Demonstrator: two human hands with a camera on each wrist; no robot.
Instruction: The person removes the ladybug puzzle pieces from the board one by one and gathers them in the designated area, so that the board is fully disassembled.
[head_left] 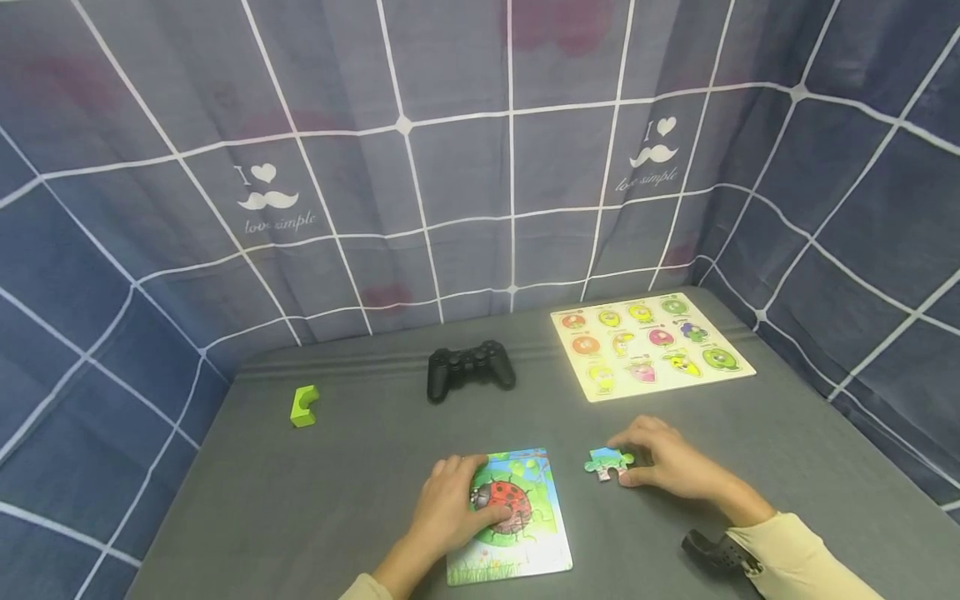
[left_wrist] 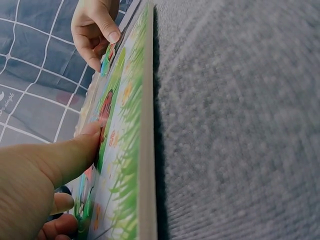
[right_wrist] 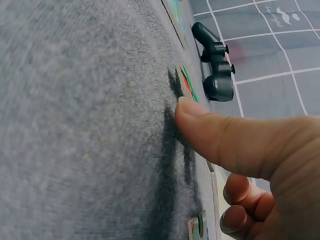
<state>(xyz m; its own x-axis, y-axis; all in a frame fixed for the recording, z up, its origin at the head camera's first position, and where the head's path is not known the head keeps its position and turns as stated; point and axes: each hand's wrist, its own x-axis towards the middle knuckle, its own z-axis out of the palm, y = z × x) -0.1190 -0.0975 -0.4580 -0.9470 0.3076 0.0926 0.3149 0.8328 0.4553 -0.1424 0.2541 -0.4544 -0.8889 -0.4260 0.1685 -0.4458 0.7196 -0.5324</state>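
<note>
A ladybug jigsaw puzzle (head_left: pixel 525 550) lies flat in its board. My left hand (head_left: pixel 447 504) rests on its left side, thumb on the ladybug picture (left_wrist: pixel 106 107) and the other fingers bent near the upper left. To the right of the puzzle, my right hand (head_left: pixel 663 458) pinches a loose jigsaw piece (head_left: pixel 606 459) between thumb and fingertips. That piece is blue and green with some pinkish red. The right wrist view shows the thumb (right_wrist: pixel 215 132) at the edge of the piece (right_wrist: pixel 186 82), close to the cloth; the index finger is mostly hidden there.
A black game controller (head_left: pixel 471 369) lies beyond the puzzle. A fruit picture board (head_left: pixel 652 346) sits at the back right. At the left is a green notched block (head_left: pixel 302 407). A small flat piece (right_wrist: pixel 197 227) shows at the right wrist view's bottom. Checked cloth (head_left: pixel 465 183) hangs around the table.
</note>
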